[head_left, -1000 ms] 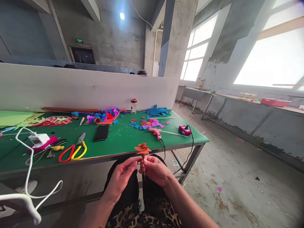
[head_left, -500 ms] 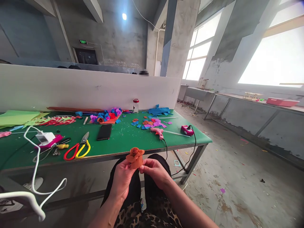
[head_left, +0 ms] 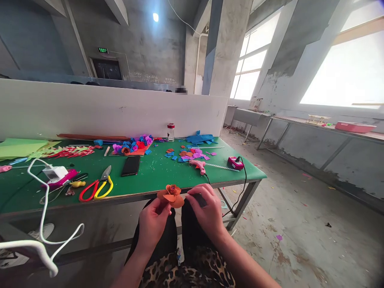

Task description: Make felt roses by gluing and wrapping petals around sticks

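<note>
An orange paper flower (head_left: pixel 172 197) with layered petals is held over my lap, just off the table's front edge. My left hand (head_left: pixel 153 222) pinches it from below and the left. My right hand (head_left: pixel 207 206) hovers a little to the right of the petals, thumb and forefinger curved with a gap between them, touching nothing that I can see. Beyond it on the green table (head_left: pixel 162 176) lies a pink glue gun (head_left: pixel 198 166). Behind the gun are scattered blue, orange and purple paper pieces (head_left: pixel 189 154).
Red-and-yellow-handled scissors (head_left: pixel 97 186), a black phone (head_left: pixel 131 166) and a pile of paper flowers (head_left: pixel 136 145) lie to the left. A lidded jar (head_left: pixel 171 133) stands by the white partition (head_left: pixel 120 112). A pink power socket (head_left: pixel 235 163) trails its cord off the right side.
My right hand has let go of the flower and drawn away to the right and up. The flower, still in my left hand, now shows its petals spread wider.
</note>
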